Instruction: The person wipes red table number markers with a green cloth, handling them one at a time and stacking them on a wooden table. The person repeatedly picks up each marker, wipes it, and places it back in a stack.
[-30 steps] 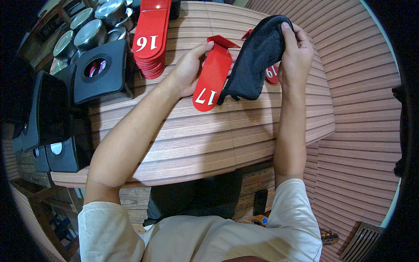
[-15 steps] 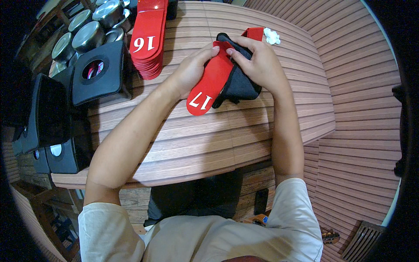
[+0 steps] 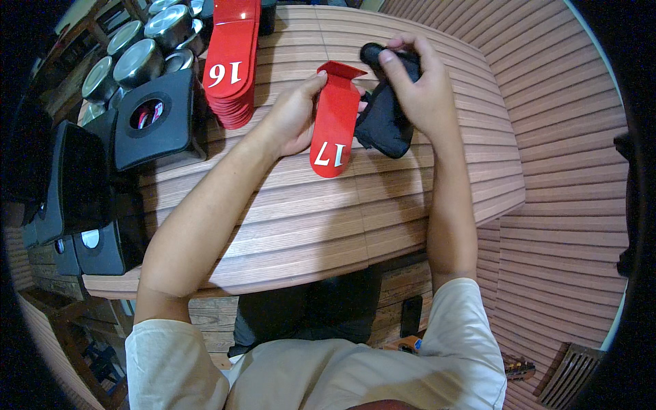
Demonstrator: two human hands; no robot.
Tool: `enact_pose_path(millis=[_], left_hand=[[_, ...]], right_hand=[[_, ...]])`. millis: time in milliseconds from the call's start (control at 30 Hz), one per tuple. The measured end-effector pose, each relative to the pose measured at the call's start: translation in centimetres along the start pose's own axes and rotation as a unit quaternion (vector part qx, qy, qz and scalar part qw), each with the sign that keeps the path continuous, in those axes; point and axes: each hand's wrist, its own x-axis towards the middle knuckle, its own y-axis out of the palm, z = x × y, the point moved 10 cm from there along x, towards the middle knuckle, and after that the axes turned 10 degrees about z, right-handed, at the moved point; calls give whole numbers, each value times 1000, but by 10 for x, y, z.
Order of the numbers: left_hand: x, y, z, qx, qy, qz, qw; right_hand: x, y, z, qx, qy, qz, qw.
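Note:
My left hand (image 3: 295,117) is closed around a red number sign (image 3: 336,113), a long strip with a rounded near end and white digits. The sign's far end is bent up into a short flap. Some of the left fingertips show past its right edge, so they lie behind it. My right hand (image 3: 425,89) grips a bunched black cloth (image 3: 388,126) just right of the sign, thumb on top. Part of the cloth hangs toward me over the table.
Left of my hands stands a stack of similar red signs (image 3: 229,51). A black tissue box (image 3: 179,133) sits nearer, with several round metal tins (image 3: 139,63) behind it. More black boxes (image 3: 113,239) crowd the left edge of the wood-patterned table (image 3: 294,225).
The cloth has come off the sign and moved right with my right hand. My left hand has turned the sign more upright, and its bent flap now shows. The white crumpled tissue is out of sight.

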Motion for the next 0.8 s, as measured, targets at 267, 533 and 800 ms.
enact_pose_path(millis=[267, 533, 800], left_hand=[[-5, -1, -4, 4, 9, -39, 999], [-2, 4, -7, 21, 22, -10, 999], [-6, 7, -11, 58, 56, -22, 997]], right_hand=[[-12, 68, 20, -77, -36, 94, 992], [-15, 76, 18, -112, -61, 139, 982], [-17, 73, -10, -155, 41, 184, 970]])
